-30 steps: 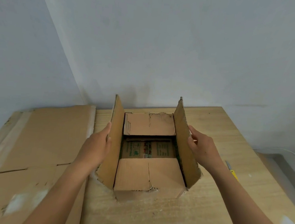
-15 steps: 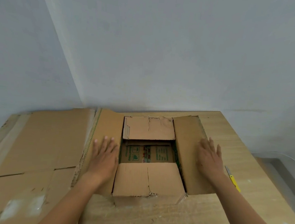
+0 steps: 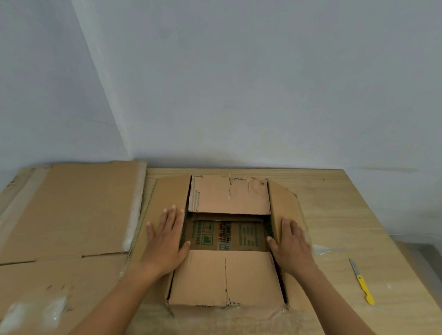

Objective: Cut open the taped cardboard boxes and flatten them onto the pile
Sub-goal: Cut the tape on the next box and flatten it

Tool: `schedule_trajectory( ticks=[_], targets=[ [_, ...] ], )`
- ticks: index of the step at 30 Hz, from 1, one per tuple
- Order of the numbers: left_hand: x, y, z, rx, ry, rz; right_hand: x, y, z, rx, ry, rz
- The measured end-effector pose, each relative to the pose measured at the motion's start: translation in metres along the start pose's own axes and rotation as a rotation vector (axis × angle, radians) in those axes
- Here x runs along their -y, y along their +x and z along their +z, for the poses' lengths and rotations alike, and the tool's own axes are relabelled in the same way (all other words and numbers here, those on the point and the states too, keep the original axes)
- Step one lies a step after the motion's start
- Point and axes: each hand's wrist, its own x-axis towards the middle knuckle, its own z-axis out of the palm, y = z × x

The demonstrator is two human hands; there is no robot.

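A brown cardboard box lies opened on the wooden table, its side flaps spread flat and its near and far flaps folded inward over a printed panel. My left hand presses flat on the left flap, fingers straight. On the right flap my right hand presses flat the same way. A pile of flattened cardboard lies to the left, its edge touching the left flap. A yellow-handled knife rests on the table to the right, apart from both hands.
The wooden table sits in a corner between two pale walls. Its right edge drops to a grey floor. Tape scraps cling to the pile's near part and to the table beside the right flap.
The two side flaps stood upright a second ago; both hands pushed them outward and down, and they now lie flat. Since half a second ago the hands have slid inward toward the box opening.
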Motion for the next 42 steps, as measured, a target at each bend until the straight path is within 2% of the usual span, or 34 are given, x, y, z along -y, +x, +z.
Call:
schedule_trajectory(
  ticks=[3, 9, 13, 17, 19, 23, 27, 30, 32, 36, 42],
  targets=[
    [-0.007, 0.018, -0.007, -0.032, 0.075, 0.001, 0.003, 0.011, -0.004, -0.040, -0.031, -0.024],
    [-0.025, 0.058, -0.016, -0.039, 0.181, 0.052, -0.008, 0.024, -0.003, 0.001, 0.032, -0.126],
    [-0.043, 0.078, -0.010, -0.042, 0.249, 0.160, -0.027, 0.023, -0.011, -0.016, 0.067, -0.136],
    [-0.068, 0.090, -0.005, -0.082, 0.173, 0.270, -0.052, 0.021, -0.021, -0.050, 0.079, -0.093],
    [-0.082, 0.092, -0.008, -0.191, 0.039, 0.353, -0.065, 0.020, -0.027, -0.072, 0.098, -0.075],
    [-0.103, 0.101, -0.024, -0.516, -0.158, 0.441, -0.088, 0.018, -0.032, -0.098, 0.110, -0.091],
    [-0.116, 0.125, -0.036, -0.702, -0.200, 0.441, -0.095, 0.018, -0.027, -0.121, 0.118, -0.123],
    [-0.119, 0.146, -0.032, -0.756, -0.106, 0.415, -0.096, 0.020, -0.022, -0.157, 0.134, -0.149],
    [-0.118, 0.157, -0.027, -0.732, 0.014, 0.338, -0.098, 0.021, -0.020, -0.161, 0.121, -0.157],
    [-0.116, 0.167, -0.019, -0.552, 0.172, 0.264, -0.101, 0.023, -0.015, -0.183, 0.096, -0.174],
    [-0.113, 0.164, 0.003, -0.179, 0.264, 0.139, -0.106, 0.028, -0.007, -0.260, 0.087, -0.205]
  ],
)
